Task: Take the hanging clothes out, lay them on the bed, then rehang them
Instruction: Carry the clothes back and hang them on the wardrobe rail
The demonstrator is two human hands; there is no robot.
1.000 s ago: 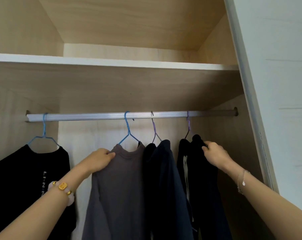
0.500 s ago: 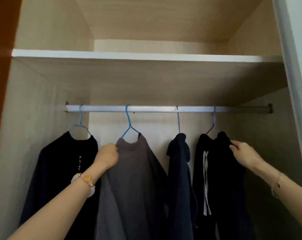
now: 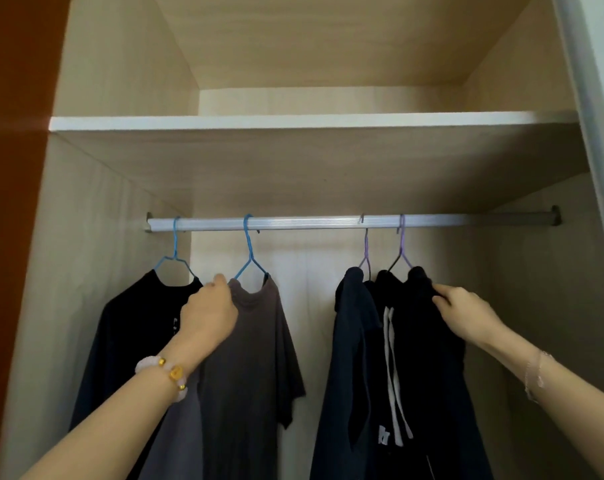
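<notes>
— Since half a second ago the grey T-shirt (image 3: 255, 341) has slid left along the rail (image 3: 311, 223), closer to the black T-shirt (image 3: 137, 323), so the gap to its right is wider. How many garments do you count?

— Four, all hanging from the one rail in the wardrobe (image 3: 86, 271). Left to right: the black T-shirt, the grey T-shirt, a navy garment (image 3: 352, 341), and a black top with white cords (image 3: 425, 341). The last two hang just beside each other, well apart from the grey one.

— Hangers?

— Four as well, one per garment. Two are blue: the left blue hanger (image 3: 175, 251) and the right blue hanger (image 3: 249, 251). Two are purple: the left purple hanger (image 3: 365, 251) and the right purple hanger (image 3: 402, 247).

— And the hands?

— Two, both raised. The left hand (image 3: 208, 311) has its fingers curled round the grey T-shirt's shoulder beside the collar. The right hand (image 3: 465, 311) pinches the shoulder of the black top with white cords.

— Anything else?

— One white-edged shelf (image 3: 293, 121) above the rail, and two bracelets: a bead bracelet (image 3: 165, 372) on the left wrist and a thin chain (image 3: 535, 375) on the right.
</notes>
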